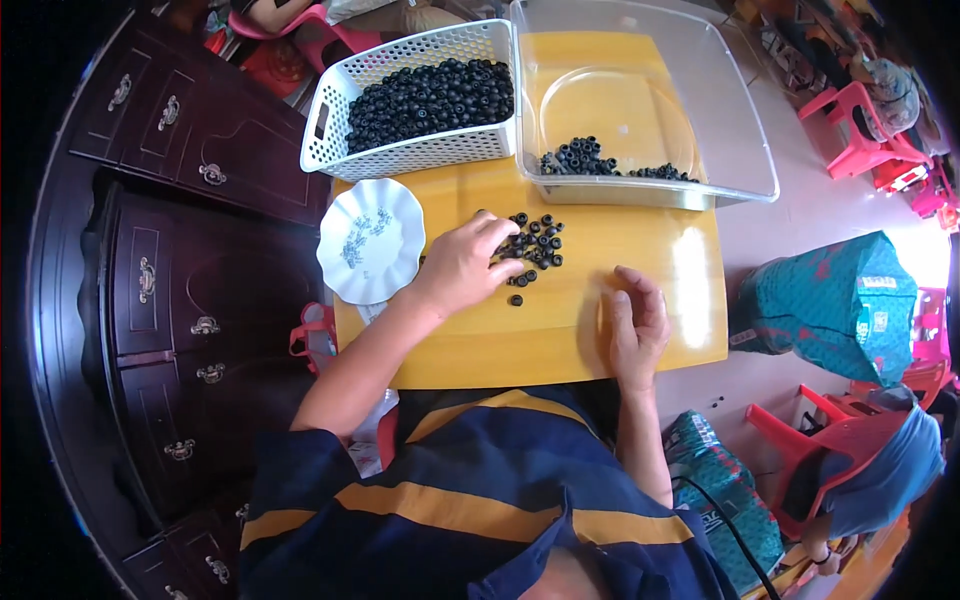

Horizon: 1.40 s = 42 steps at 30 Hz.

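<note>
A loose pile of small black round pieces with holes [540, 240] lies on the yellow table [460, 350]. My left hand [465, 260] reaches over the left side of this pile, its thumb and fingers apart around some pieces. Its palm side is hidden, but no piece shows lifted in it. To the right of the pile, my right hand [640, 325] hovers or rests near the table's front edge. Its fingers are loosely bent and apart, with nothing visible in them. A white scalloped plate [395, 265] with a blue-grey flower pattern sits left of my left hand.
At the back, a white perforated basket [405, 160] holds many black pieces. Beside it, a clear plastic bin [735, 150] has two small heaps. Dark drawers [200, 240] stand left; teal bags [830, 305] and red chairs [860, 120] are right. Another person sits at lower right.
</note>
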Each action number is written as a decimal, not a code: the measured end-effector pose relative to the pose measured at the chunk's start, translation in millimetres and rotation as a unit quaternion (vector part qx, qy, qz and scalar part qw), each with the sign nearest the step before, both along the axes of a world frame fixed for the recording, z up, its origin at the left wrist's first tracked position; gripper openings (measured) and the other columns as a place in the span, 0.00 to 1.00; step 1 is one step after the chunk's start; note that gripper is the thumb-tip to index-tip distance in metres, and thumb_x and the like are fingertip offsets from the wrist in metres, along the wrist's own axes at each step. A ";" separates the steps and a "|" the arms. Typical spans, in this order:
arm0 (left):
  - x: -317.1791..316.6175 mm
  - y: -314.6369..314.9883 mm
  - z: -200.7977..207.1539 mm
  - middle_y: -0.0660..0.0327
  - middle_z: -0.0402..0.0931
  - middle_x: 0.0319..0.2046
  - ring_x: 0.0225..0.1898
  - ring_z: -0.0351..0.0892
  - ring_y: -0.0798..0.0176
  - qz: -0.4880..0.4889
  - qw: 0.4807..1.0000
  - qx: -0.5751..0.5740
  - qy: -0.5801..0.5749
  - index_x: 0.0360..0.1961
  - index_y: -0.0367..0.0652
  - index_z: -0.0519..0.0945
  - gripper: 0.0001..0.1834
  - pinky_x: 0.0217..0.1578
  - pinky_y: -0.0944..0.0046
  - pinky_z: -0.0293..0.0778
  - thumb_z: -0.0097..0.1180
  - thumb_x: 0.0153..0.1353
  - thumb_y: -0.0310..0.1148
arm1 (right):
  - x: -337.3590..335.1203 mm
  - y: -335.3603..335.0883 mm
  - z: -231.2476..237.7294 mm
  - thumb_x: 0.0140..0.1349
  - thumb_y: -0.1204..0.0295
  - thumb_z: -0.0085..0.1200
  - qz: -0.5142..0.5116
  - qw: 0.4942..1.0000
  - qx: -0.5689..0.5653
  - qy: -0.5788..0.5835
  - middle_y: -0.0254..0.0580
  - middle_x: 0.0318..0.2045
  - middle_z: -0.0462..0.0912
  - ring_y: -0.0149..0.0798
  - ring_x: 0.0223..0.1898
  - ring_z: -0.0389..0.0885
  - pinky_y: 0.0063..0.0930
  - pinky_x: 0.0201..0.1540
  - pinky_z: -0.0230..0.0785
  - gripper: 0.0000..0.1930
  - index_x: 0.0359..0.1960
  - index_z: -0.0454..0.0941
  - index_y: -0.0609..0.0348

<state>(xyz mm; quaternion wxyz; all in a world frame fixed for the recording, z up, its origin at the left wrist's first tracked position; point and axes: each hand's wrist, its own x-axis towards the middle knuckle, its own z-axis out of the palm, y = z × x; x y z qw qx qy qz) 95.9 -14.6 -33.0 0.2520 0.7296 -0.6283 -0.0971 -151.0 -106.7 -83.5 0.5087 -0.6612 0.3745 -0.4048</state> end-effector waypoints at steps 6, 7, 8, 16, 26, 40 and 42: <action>-11.8 41.5 -0.3 0.59 0.80 0.30 0.24 0.78 0.66 0.113 0.982 -0.143 0.048 0.36 0.37 0.82 0.06 0.26 0.67 0.72 0.65 0.58 0.20 | 1.5 -4.1 0.8 0.69 0.81 0.53 0.019 0.999 -0.020 0.036 0.42 0.49 0.83 0.33 0.52 0.81 0.26 0.58 0.71 0.12 0.53 0.78 0.67; -19.5 50.5 2.8 0.59 0.78 0.26 0.23 0.76 0.66 0.136 0.981 -0.131 0.051 0.34 0.36 0.81 0.04 0.25 0.67 0.70 0.64 0.59 0.19 | 0.0 -4.8 -0.2 0.69 0.81 0.53 0.022 1.000 -0.005 0.010 0.41 0.49 0.83 0.33 0.52 0.81 0.26 0.58 0.71 0.12 0.53 0.78 0.67; -24.8 58.1 0.3 0.59 0.78 0.26 0.23 0.76 0.66 0.136 0.981 -0.126 0.049 0.34 0.36 0.81 0.04 0.25 0.67 0.70 0.64 0.59 0.19 | -0.5 -5.6 -1.5 0.69 0.81 0.53 0.026 1.000 0.008 -0.007 0.41 0.49 0.83 0.33 0.52 0.80 0.26 0.58 0.71 0.12 0.53 0.78 0.67; -49.5 100.5 -22.2 0.62 0.75 0.25 0.21 0.72 0.71 0.205 0.973 -0.078 0.074 0.32 0.37 0.80 0.05 0.22 0.69 0.65 0.62 0.58 0.17 | -7.7 -5.6 13.2 0.66 0.81 0.55 0.070 0.995 -0.045 0.046 0.44 0.49 0.83 0.35 0.52 0.80 0.28 0.58 0.71 0.12 0.51 0.79 0.66; -41.5 107.1 -33.1 0.63 0.75 0.25 0.22 0.72 0.71 0.269 0.961 -0.059 0.042 0.57 0.36 0.78 0.21 0.25 0.69 0.70 0.61 0.61 0.18 | -10.0 -9.1 16.4 0.59 0.84 0.57 0.059 0.998 0.019 -0.005 0.50 0.46 0.84 0.50 0.52 0.82 0.38 0.59 0.71 0.13 0.47 0.80 0.65; -41.4 109.9 -22.4 0.57 0.77 0.27 0.25 0.78 0.59 0.285 0.957 -0.048 0.039 0.54 0.37 0.80 0.17 0.28 0.62 0.74 0.61 0.63 0.24 | -9.3 -14.5 18.8 0.63 0.80 0.56 0.104 0.976 -0.155 0.114 0.53 0.48 0.83 0.54 0.56 0.79 0.43 0.61 0.70 0.11 0.47 0.80 0.62; -35.6 121.4 -24.3 0.55 0.78 0.28 0.27 0.80 0.56 0.287 0.955 -0.064 0.031 0.51 0.37 0.81 0.15 0.29 0.60 0.75 0.61 0.62 0.25 | -8.9 -8.6 19.7 0.62 0.80 0.58 0.093 0.970 -0.173 0.142 0.53 0.47 0.83 0.54 0.56 0.79 0.41 0.61 0.70 0.12 0.47 0.80 0.62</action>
